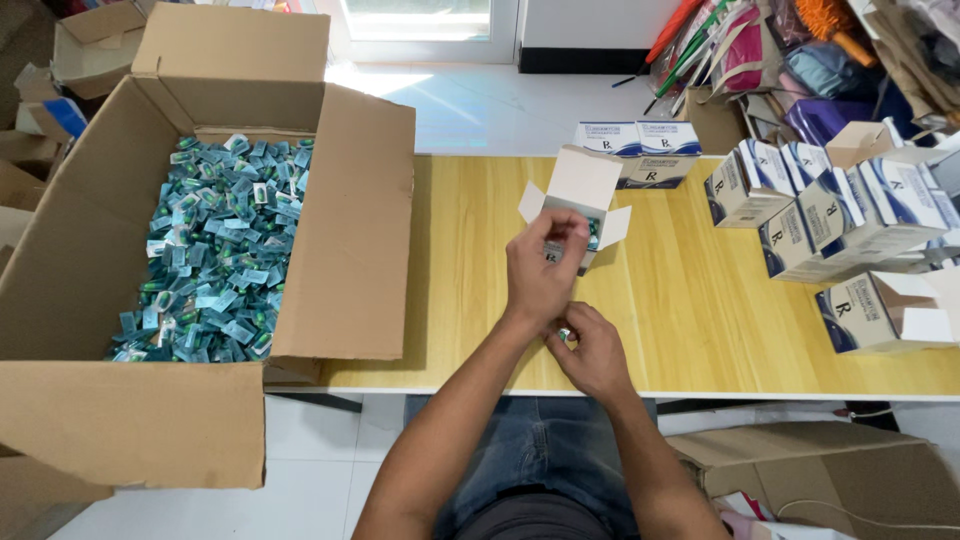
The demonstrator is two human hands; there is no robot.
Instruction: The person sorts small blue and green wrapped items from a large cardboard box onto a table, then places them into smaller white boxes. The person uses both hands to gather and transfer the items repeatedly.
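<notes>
While its flaps stand open, a small white carton [585,205] is being gripped by the left hand [542,272]; a small packet [566,336] is being pinched by the right hand [592,352].

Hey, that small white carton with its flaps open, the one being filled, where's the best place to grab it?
Probably by the two side walls of the small white carton, below the flaps, coming from the near side. Its mouth faces the person and the flaps splay outward, so a grip there would likely bend them. The left hand is at the mouth.

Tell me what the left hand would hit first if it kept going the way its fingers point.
The left hand points up and away, into the small open white carton. Its fingertips seem already at the carton's mouth, so it would likely meet the packets inside first; depth is unclear.
</notes>
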